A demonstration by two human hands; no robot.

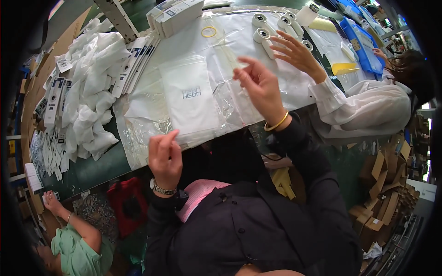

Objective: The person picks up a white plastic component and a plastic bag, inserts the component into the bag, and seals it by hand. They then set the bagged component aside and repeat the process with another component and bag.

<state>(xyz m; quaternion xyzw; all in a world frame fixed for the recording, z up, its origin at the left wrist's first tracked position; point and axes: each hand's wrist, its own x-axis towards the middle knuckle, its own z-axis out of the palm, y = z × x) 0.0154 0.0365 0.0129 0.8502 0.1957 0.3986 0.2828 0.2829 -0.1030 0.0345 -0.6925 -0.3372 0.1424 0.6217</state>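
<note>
A flat white frosted plastic bag [191,110] with dark print lies on the plastic-covered table before me. My left hand [165,158] is at its near left corner, fingers half bent and apart, with the index fingertip close to the bag's edge; whether it touches is unclear. My right hand [262,87] hovers above the table to the right of the bag. Its fingers are loosely bent and apart, and nothing shows in them. Farther back lies a yellow tape ring [208,31].
Left of the bag are a heap of white bags [92,78] and a row of boxes [133,64]. White box stacks [175,16] stand behind. A co-worker's hand [294,53] reaches toward several white cylinders [262,34] at right. Another person [80,239] is at lower left.
</note>
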